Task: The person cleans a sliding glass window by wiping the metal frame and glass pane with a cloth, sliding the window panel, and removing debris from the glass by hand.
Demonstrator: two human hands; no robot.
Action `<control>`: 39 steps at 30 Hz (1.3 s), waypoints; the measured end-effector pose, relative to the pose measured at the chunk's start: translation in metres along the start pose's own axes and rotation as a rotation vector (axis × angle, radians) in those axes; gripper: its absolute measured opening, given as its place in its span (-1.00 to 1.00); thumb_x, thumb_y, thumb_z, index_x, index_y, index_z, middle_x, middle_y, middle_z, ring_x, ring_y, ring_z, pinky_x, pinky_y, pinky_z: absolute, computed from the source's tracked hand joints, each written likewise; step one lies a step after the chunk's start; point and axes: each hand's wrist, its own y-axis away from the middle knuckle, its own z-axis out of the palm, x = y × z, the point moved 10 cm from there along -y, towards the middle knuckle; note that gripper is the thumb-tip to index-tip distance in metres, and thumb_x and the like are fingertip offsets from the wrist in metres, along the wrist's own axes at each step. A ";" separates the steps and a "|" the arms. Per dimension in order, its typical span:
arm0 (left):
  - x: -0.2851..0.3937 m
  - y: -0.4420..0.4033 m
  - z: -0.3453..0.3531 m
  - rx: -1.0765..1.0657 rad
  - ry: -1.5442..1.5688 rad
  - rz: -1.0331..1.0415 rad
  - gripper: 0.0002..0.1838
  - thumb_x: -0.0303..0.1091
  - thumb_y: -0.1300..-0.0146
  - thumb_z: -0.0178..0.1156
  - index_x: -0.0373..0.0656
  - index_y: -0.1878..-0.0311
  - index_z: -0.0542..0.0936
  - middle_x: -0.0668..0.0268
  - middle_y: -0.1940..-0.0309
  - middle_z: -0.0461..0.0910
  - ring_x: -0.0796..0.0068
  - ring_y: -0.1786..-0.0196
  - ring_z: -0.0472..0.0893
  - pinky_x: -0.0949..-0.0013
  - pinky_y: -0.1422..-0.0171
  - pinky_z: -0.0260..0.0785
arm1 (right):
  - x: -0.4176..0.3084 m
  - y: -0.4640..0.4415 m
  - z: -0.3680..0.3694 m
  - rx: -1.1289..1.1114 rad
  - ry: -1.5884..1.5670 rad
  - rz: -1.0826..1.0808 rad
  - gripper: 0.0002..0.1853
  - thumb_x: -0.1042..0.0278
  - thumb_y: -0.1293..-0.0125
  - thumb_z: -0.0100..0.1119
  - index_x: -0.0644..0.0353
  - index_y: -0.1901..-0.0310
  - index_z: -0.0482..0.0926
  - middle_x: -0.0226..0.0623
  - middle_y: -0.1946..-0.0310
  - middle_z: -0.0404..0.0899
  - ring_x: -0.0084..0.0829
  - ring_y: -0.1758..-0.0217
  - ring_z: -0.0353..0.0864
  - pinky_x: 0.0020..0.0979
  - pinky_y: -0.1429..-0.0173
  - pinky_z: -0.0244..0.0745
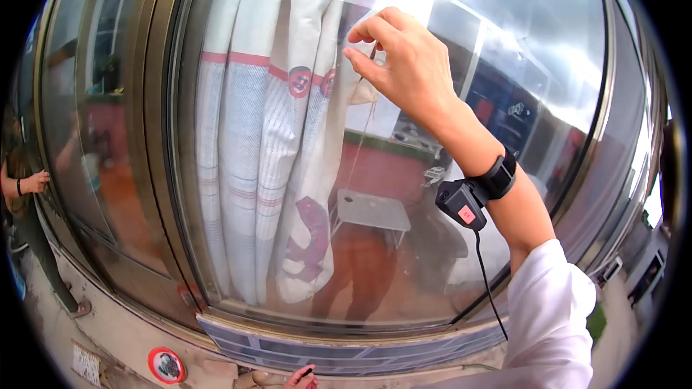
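My right hand (407, 61) is raised in front of a large glass pane (432, 245), its fingers curled and the thumb tip a little apart from the index tip. A thin brown strand (373, 50) shows between the fingers, and a faint line runs down below it; whether that line is a reflection I cannot tell. A dark camera-like box (461, 205) with a cable is strapped to my right wrist. At the bottom edge, my left hand (301, 379) is partly cut off, its fingers closed round a small black thing (308, 372) too small to name.
Behind the glass hang patterned curtains (249, 137) and stands a small white table (371, 212). A metal window frame (162, 137) is on the left. Below are a tiled ledge (303, 353) and a red-rimmed bowl (167, 365). Another person (32, 209) stands far left.
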 end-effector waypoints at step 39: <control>0.015 0.026 -0.016 0.109 -0.160 0.049 -0.64 -0.30 -0.21 0.21 -0.10 -0.09 0.58 0.35 0.17 0.59 0.51 0.16 0.48 0.46 0.02 0.35 | -0.015 0.026 -0.015 -0.003 -0.033 -0.046 -0.71 0.45 -0.07 0.30 0.08 0.11 0.61 -0.45 0.33 0.49 -0.39 0.25 0.50 -0.42 0.27 0.49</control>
